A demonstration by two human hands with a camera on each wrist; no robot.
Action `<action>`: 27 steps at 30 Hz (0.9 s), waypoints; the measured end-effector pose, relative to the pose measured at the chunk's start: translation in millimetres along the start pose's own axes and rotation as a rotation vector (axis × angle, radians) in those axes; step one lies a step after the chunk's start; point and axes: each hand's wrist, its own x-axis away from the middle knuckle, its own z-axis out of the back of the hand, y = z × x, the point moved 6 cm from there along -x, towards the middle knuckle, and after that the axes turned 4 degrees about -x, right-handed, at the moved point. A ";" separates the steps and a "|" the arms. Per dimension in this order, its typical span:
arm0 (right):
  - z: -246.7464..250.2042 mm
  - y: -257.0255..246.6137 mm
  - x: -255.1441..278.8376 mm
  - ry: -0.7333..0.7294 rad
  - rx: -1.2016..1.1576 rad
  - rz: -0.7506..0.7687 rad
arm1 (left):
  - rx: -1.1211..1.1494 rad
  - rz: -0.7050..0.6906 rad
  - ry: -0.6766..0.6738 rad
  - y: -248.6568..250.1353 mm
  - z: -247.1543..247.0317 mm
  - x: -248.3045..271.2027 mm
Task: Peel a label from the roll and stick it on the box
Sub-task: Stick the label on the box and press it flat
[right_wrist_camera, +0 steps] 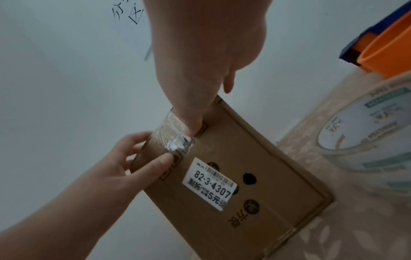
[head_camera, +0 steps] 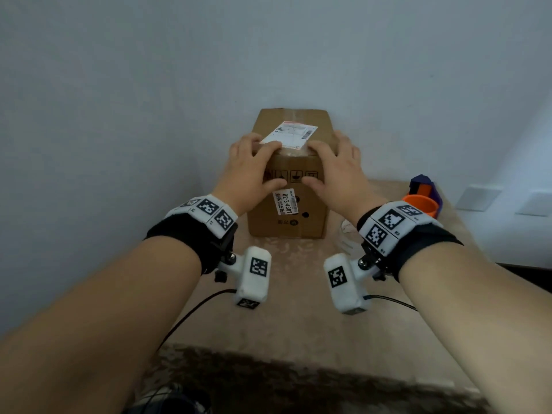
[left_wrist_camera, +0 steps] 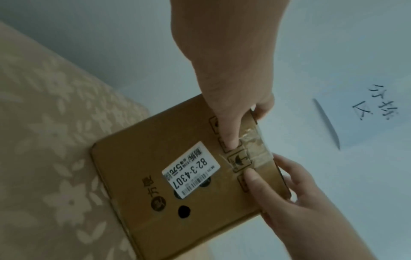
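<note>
I have both hands on the box [head_camera: 288, 174], which stands upright on the worktop [head_camera: 298, 309] against the far wall. My left hand [head_camera: 248, 168] wraps the near left top corner and my right hand [head_camera: 334, 168] the near right one, each grip closed on the box: fingers curl over the top edge while the thumbs press the near face, as both wrist views show. I judge this two-sided hold is there to steady the box and smooth the clear tape [left_wrist_camera: 253, 146] folded over the top edge between the thumbs. A white label [head_camera: 291, 133] lies flat on the box top, its long axis running from near left to far right, slightly skewed to the box edges; my left fingertips touch its near corner, so it looks stuck down and pressed. A second label [head_camera: 286, 201] sits on the near face, long axis vertical, its print reading sideways. The roll [right_wrist_camera: 364, 130] rests on the worktop just right of the box, with an orange cup [head_camera: 422, 206] beyond it.
</note>
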 end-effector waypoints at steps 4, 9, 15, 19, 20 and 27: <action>-0.2 9.3 0.0 -0.067 -0.181 -0.100 | 0.293 0.215 -0.022 -28.8 -0.5 1.7; -10.5 -13.1 -3.9 -0.019 -0.236 -0.066 | 0.340 0.233 -0.020 -44.5 11.1 4.0; -36.9 -42.9 -19.9 -0.028 -0.250 -0.025 | 0.269 0.262 -0.001 -75.2 33.3 6.9; -47.4 -42.8 -17.9 -0.013 -0.201 -0.013 | 0.261 0.251 -0.030 -78.7 23.1 10.1; -47.8 -40.8 -16.6 -0.022 -0.204 -0.015 | 0.239 0.256 -0.027 -78.6 20.5 10.4; -19.4 -24.5 -12.9 -0.049 -0.218 -0.027 | -0.027 0.249 0.120 -48.2 38.5 11.2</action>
